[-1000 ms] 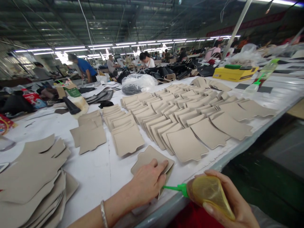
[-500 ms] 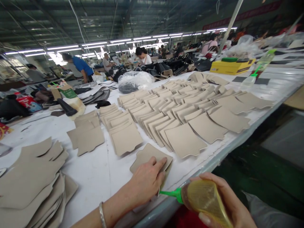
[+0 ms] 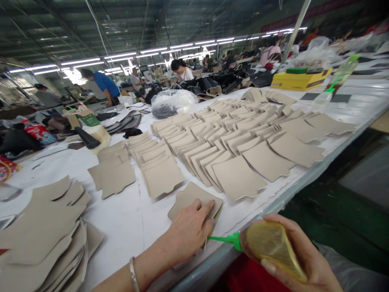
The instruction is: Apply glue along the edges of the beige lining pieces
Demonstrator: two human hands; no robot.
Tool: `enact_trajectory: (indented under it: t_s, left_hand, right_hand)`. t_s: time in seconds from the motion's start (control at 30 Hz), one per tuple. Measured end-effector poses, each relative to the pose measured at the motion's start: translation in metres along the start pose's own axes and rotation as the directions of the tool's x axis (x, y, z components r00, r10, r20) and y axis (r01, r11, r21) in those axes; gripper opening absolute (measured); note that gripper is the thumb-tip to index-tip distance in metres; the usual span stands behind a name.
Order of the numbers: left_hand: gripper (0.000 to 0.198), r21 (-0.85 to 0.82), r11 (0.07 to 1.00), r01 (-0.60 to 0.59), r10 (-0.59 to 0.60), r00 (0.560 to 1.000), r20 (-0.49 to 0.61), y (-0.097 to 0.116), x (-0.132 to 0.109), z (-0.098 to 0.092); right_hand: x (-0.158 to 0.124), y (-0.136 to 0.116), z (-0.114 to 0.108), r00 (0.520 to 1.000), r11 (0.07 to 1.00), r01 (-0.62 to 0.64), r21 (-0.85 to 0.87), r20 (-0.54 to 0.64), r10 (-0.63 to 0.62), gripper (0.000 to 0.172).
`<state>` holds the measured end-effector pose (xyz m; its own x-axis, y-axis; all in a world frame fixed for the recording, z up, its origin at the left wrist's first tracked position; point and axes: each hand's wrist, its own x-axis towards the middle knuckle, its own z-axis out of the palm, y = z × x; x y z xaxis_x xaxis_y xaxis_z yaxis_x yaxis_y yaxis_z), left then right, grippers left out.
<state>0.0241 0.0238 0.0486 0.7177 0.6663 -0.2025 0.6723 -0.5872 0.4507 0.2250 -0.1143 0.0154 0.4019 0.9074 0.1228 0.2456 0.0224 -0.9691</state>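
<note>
My left hand [image 3: 187, 231] presses down on a beige cut leather piece [image 3: 192, 196] near the table's front edge, with its fingers curled over the piece's near edge. In my right hand [image 3: 299, 255] is a yellowish squeeze bottle of glue [image 3: 272, 247]. Its green nozzle [image 3: 223, 239] points left and touches the piece's lower edge just below my left fingers. A silver bangle [image 3: 133, 273] sits on my left wrist.
Rows of overlapping beige pieces [image 3: 231, 138] cover the white table [image 3: 127, 219]. A thick stack of larger beige pieces [image 3: 42, 231] lies at the left. A yellow box [image 3: 299, 79], a spray bottle [image 3: 332, 87] and a plastic bag [image 3: 173, 103] stand farther back. Other people work at distant tables.
The view shifted slightly. Both hands stay in nearly the same place, with the nozzle still at the edge of the held piece.
</note>
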Motion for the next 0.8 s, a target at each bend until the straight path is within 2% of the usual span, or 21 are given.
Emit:
enact_trajectory:
  t_s: [0.07, 0.1, 0.13, 0.2, 0.27, 0.3, 0.33, 0.43, 0.53, 0.63, 0.8]
  left_hand:
    - [0.047, -0.001, 1.0, -0.005, 0.005, 1.0, -0.001, 0.0, 0.0, 0.0]
    - [0.047, 0.0, 1.0, -0.003, 0.003, 1.0, -0.001, 0.0, 0.0, 0.0]
    - [0.047, 0.002, 1.0, 0.003, -0.003, 1.0, -0.002, 0.0, 0.0, 0.0]
    - [0.047, 0.003, 1.0, 0.014, -0.014, 1.0, 0.002, 0.0, 0.001, 0.0]
    - [0.047, -0.003, 1.0, 0.019, -0.019, 1.0, 0.008, 0.0, 0.001, -0.001]
    - [0.047, -0.007, 1.0, 0.018, -0.018, 1.0, 0.011, 0.0, 0.001, -0.001]
    - [0.047, -0.011, 1.0, 0.017, -0.017, 1.0, 0.014, 0.001, 0.001, -0.001]
    - [0.046, -0.028, 0.999, 0.018, -0.018, 1.0, 0.01, 0.001, 0.001, -0.002]
    - [0.045, -0.053, 0.998, 0.017, -0.016, 1.0, 0.01, 0.002, 0.001, -0.004]
    - [0.046, -0.066, 0.998, 0.015, -0.014, 1.0, 0.019, 0.003, 0.002, -0.004]
    - [0.045, -0.078, 0.997, 0.029, -0.028, 0.999, 0.017, 0.003, 0.002, -0.003]
  right_hand:
    - [-0.001, -0.003, 0.004, 0.997, 1.0, -0.01, 0.002, -0.077, 0.01, 0.05]
    - [-0.001, -0.003, 0.005, 0.997, 1.0, -0.004, 0.019, -0.074, 0.005, 0.049]
    - [-0.002, -0.003, 0.006, 0.999, 0.999, 0.005, 0.042, -0.049, -0.002, 0.049]
    - [-0.003, 0.001, 0.004, 0.997, 0.996, 0.029, 0.086, 0.073, -0.035, 0.049]
    - [-0.002, 0.007, -0.001, 0.979, 0.994, 0.066, 0.082, 0.187, -0.08, 0.05]
    - [0.0, 0.009, -0.003, 0.974, 0.994, 0.085, 0.062, 0.205, -0.096, 0.05]
    - [0.003, 0.011, -0.005, 0.978, 0.995, 0.093, 0.041, 0.184, -0.099, 0.05]
    - [0.014, 0.011, -0.008, 0.997, 0.997, 0.073, 0.012, -0.008, -0.073, 0.048]
    - [0.024, 0.009, -0.008, 0.988, 0.997, 0.081, 0.0, -0.132, -0.08, 0.048]
    - [0.026, 0.01, -0.007, 0.987, 0.995, 0.094, 0.031, -0.137, -0.089, 0.05]
    - [0.022, 0.015, -0.006, 0.997, 0.987, 0.073, 0.142, -0.045, -0.067, 0.051]
